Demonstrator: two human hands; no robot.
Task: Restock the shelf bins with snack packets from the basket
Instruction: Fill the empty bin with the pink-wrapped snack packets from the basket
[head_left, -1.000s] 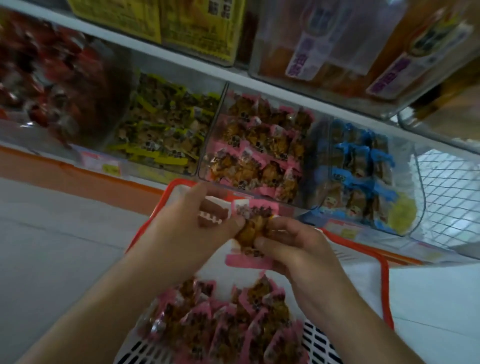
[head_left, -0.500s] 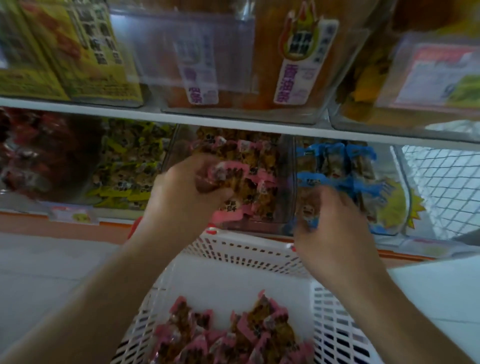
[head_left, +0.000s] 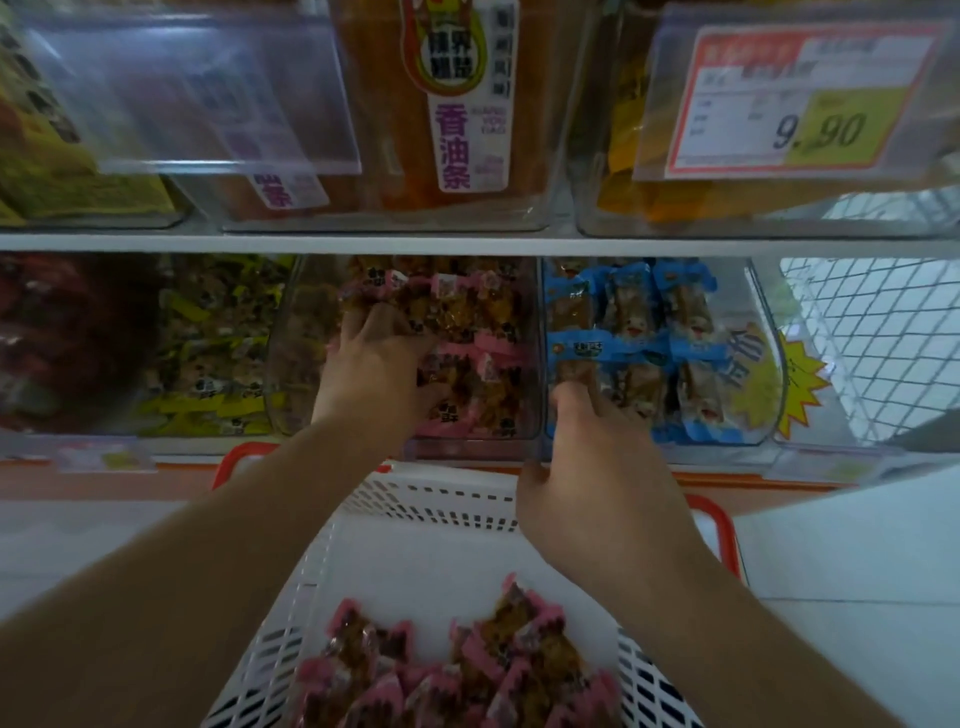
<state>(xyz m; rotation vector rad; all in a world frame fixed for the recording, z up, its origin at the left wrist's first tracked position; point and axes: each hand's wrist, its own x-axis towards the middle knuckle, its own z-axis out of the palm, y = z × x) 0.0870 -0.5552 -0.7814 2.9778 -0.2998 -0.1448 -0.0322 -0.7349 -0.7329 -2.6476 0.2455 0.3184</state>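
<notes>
Packets in dark red wrap fill the bin (head_left: 67, 343) at the far left of the lower shelf, and the yellow-packet bin (head_left: 218, 353) sits just to its right; neither is being handled. Next comes the clear bin of pink snack packets (head_left: 467, 338), and this is where the work is. The left hand (head_left: 374, 369) reaches in over its front wall, fingers spread fairly wide and lying on the pile. Whether a packet is under the palm I cannot tell. Judging from that, the step in hand is placing or pressing down pink packets in their matching bin. To the right, the right hand (head_left: 597, 467) grips the divider where the pink bin meets the blue-packet bin (head_left: 675, 343), its fingertips hooked over the front rim and its thumb low against the front, apparently steadying the bin. It carries no packet that I can see.

Near the camera, below both arms, the white basket (head_left: 415, 499) with red handles holds a heap of pink packets (head_left: 457, 670), so much restocking remains. The next move probably calls for drawing the left hand out without dragging packets over the wall, then reaching down to the heap for another handful. The upper shelf bins and a price tag (head_left: 800, 98) hang above.
</notes>
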